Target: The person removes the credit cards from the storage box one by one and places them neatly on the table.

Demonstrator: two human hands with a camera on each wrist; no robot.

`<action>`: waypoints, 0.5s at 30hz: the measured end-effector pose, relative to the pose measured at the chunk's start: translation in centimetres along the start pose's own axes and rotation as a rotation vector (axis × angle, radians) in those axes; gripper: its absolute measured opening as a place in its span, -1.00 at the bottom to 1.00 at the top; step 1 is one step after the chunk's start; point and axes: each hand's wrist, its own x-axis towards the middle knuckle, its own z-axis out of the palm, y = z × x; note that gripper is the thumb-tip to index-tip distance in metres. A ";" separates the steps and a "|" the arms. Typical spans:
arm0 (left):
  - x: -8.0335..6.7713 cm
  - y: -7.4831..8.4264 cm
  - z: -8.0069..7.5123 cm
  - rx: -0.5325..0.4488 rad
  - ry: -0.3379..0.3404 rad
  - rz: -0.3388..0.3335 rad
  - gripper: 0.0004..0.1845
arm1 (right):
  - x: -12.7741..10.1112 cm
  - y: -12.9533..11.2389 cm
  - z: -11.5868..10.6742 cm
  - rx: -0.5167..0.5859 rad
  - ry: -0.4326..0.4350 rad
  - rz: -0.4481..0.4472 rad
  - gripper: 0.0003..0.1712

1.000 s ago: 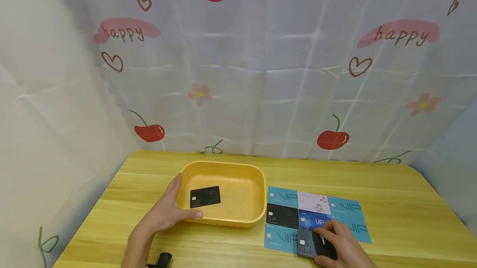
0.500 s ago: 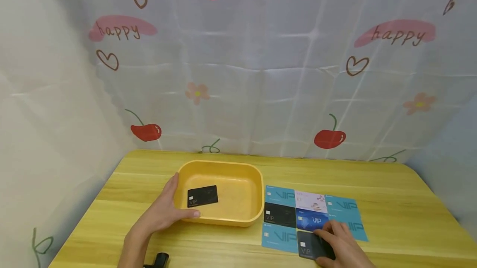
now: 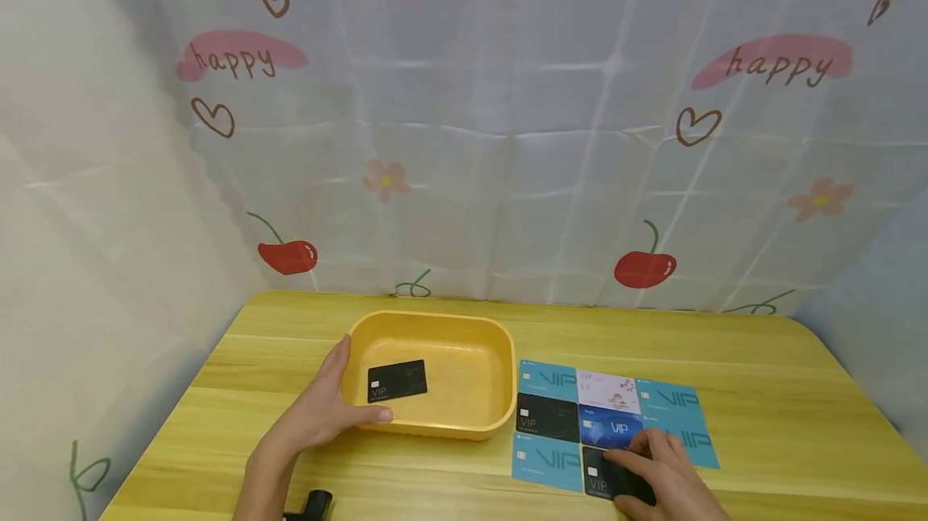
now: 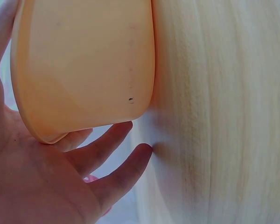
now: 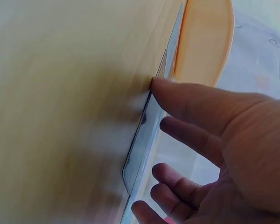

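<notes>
With thumb and fingertips, my right hand [image 3: 670, 477] holds a black VIP card [image 3: 597, 473] by its edges, flat on the table at the front of a block of cards. Its left edge lies close beside a teal VIP card [image 3: 547, 461], and a blue VIP card [image 3: 611, 427] lies just behind. In the right wrist view the thumb [image 5: 191, 102] meets the near edge of the row. My left hand [image 3: 326, 404] grips the left end of a yellow plastic basin [image 3: 500, 416], thumb over the front rim. Another black VIP card [image 3: 397, 381] lies inside.
Further cards fill the block: a black one [image 3: 547, 418], a pale floral one [image 3: 607, 390] and several teal ones [image 3: 667, 400]. A small black object [image 3: 316, 503] sits at the table's front edge. A printed curtain [image 3: 464, 207] closes off the back.
The black card under my right hand has shifted slightly right and settled flat, no longer overlapping the teal card's edge. My left hand stays on the basin.
</notes>
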 end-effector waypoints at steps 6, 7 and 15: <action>0.0 0.0 0.0 -0.005 0.004 -0.003 0.42 | 0.2 -0.3 0.2 -0.028 -0.036 0.037 -0.52; 0.0 0.0 0.0 -0.006 0.005 -0.003 0.42 | 0.3 -0.5 0.2 -0.028 -0.042 0.054 -0.53; 0.0 0.0 0.1 -0.007 0.006 0.007 0.41 | 0.5 -1.2 0.2 -0.022 -0.053 0.122 -0.53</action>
